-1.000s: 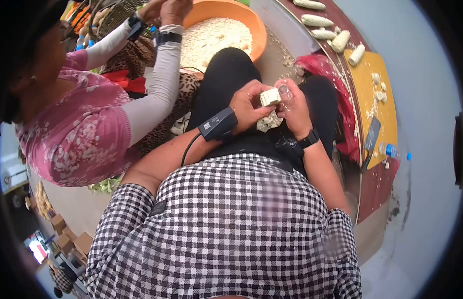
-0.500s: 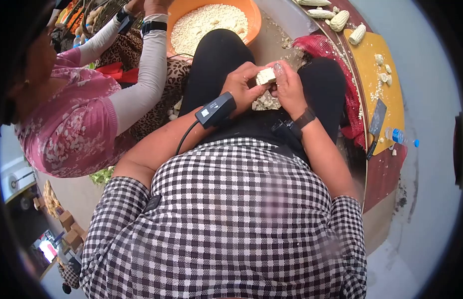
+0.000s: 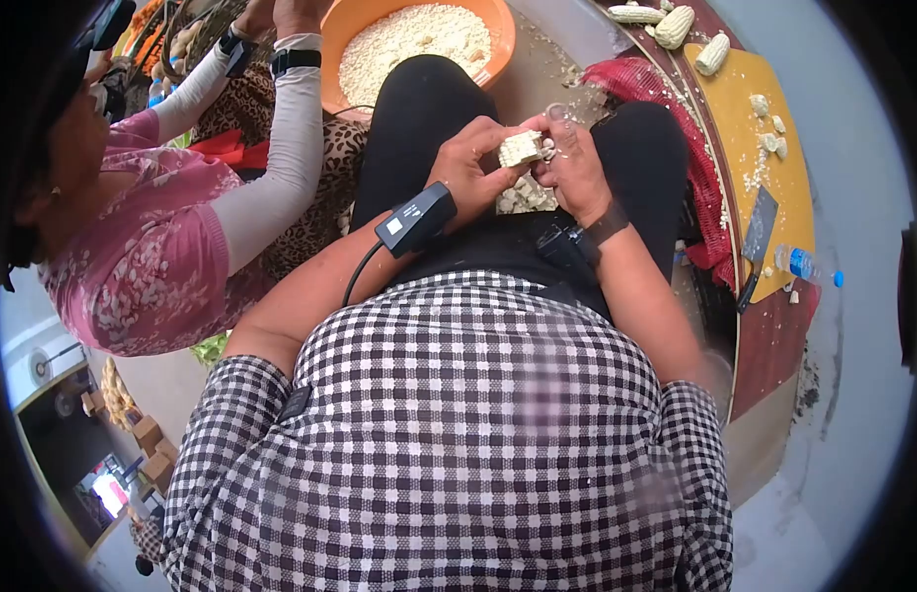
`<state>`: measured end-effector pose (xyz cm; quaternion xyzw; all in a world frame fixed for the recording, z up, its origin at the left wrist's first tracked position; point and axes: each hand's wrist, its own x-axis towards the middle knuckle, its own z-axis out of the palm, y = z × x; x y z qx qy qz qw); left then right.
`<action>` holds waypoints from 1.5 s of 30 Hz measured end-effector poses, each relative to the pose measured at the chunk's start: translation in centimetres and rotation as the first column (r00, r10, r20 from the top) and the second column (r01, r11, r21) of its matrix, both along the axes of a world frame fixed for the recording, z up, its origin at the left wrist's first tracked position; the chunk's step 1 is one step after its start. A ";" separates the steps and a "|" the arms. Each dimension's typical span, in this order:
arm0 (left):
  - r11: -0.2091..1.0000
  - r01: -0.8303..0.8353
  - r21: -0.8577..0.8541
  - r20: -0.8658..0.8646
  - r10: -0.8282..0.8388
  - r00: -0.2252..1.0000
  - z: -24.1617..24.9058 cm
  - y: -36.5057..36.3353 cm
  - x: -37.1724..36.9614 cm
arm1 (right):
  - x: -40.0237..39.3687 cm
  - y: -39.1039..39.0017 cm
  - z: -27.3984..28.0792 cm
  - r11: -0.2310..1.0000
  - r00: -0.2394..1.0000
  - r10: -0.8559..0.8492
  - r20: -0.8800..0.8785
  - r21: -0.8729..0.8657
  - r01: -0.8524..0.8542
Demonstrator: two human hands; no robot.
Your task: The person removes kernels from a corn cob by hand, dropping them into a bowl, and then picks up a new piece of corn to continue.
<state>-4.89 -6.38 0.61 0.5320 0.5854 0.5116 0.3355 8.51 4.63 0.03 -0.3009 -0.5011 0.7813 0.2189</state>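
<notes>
A short chunk of white corn cob (image 3: 520,148) with pale kernels is gripped by my left hand (image 3: 468,170), fingers behind it and thumb along its lower side. Close at its right side is my right hand (image 3: 577,178), fingers curled and thumb raised, slightly blurred. A few loose corn kernels (image 3: 547,150) show at the right fingertips, beside the cob chunk. Below both hands, a heap of cut white cob pieces (image 3: 526,195) lies between my legs, partly hidden by the hands.
An orange basin (image 3: 504,44) full of kernels stands ahead. On the right, a yellow board (image 3: 774,222) holds a cleaver (image 3: 760,232), cob pieces and a plastic bottle (image 3: 804,264). Whole cobs (image 3: 674,28) lie farther up, near a red mesh sack (image 3: 666,118). A co-worker (image 3: 152,237) sits left.
My right thumb has lifted from the cob chunk, and loose kernels now show between the chunk and my right fingers. The left hand still holds the chunk. The view has shifted slightly.
</notes>
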 end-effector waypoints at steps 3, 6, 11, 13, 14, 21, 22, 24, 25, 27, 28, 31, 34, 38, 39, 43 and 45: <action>1.000 0.014 -0.016 -0.059 -0.015 0.998 0.0 0.2 0.2 | -0.1 -0.3 -0.8 0.990 0.999 0.042 0.028 0.135 -0.045; 1.000 0.012 0.009 -0.022 -0.011 1.000 -0.7 0.4 0.6 | 0.2 -0.3 -1.0 0.995 1.000 0.003 0.018 0.097 -0.005; 1.000 -0.009 -0.010 -0.018 0.009 1.000 0.2 0.5 0.6 | 0.2 -0.2 -1.6 0.989 1.000 -0.006 0.030 0.148 0.001; 0.999 -0.023 -0.039 -0.018 0.022 1.000 0.3 0.4 0.5 | 0.1 -0.3 -1.1 0.995 1.000 -0.001 0.028 0.096 -0.002; 0.998 -0.030 -0.054 -0.017 0.029 0.999 0.2 0.3 0.4 | 0.1 -0.1 -0.7 0.998 1.000 0.010 0.026 0.060 -0.011; 0.998 -0.036 -0.047 -0.130 0.029 0.991 0.1 0.1 0.4 | 0.2 -0.7 0.4 0.960 0.990 0.110 0.091 0.250 -0.130; 0.998 -0.038 -0.052 -0.139 0.030 0.990 0.0 0.2 0.3 | 0.2 -0.5 0.0 0.949 0.990 0.096 0.101 0.290 -0.122; 0.998 -0.035 -0.057 -0.141 0.026 0.990 -0.1 0.1 0.2 | 0.2 -0.2 -0.9 0.924 0.990 0.067 0.122 0.367 -0.108; 0.998 -0.030 -0.056 -0.136 0.022 0.990 0.0 0.1 0.2 | 0.2 -0.3 -1.0 0.916 0.992 0.048 0.120 0.392 -0.092; 0.998 -0.020 -0.058 -0.136 0.012 0.991 0.0 0.1 0.2 | 0.1 -0.4 -1.1 0.896 0.994 0.011 0.112 0.439 -0.060; 0.998 -0.015 -0.060 -0.142 0.007 0.990 -0.1 0.1 0.1 | 0.1 -0.4 -1.3 0.896 0.994 -0.004 0.109 0.442 -0.045; 1.000 -0.009 -0.028 -0.113 0.005 0.994 -0.1 0.1 0.1 | 0.0 -0.3 -1.8 0.906 0.993 -0.030 0.111 0.423 -0.020; 1.000 -0.010 -0.010 -0.064 0.010 0.998 -0.4 0.2 -0.1 | 0.0 -0.1 -1.5 0.936 0.994 -0.024 0.105 0.352 -0.015; 1.000 -0.029 -0.010 -0.055 0.029 0.998 -0.3 0.4 -0.1 | -0.3 0.0 -0.8 0.997 0.997 -0.023 0.068 0.072 0.018; 0.999 -0.032 -0.024 -0.079 0.030 0.996 -0.1 0.4 -0.1 | -0.3 0.1 -0.6 0.999 0.998 -0.020 0.067 -0.043 0.023; 0.997 -0.038 -0.073 -0.121 0.029 0.992 0.1 0.4 0.0 | -0.2 0.2 -0.4 0.995 0.995 0.067 0.076 0.069 -0.072; 0.997 -0.036 -0.075 -0.122 0.026 0.992 0.1 0.4 0.0 | -0.2 0.3 -1.0 0.985 0.990 0.105 0.097 0.129 -0.117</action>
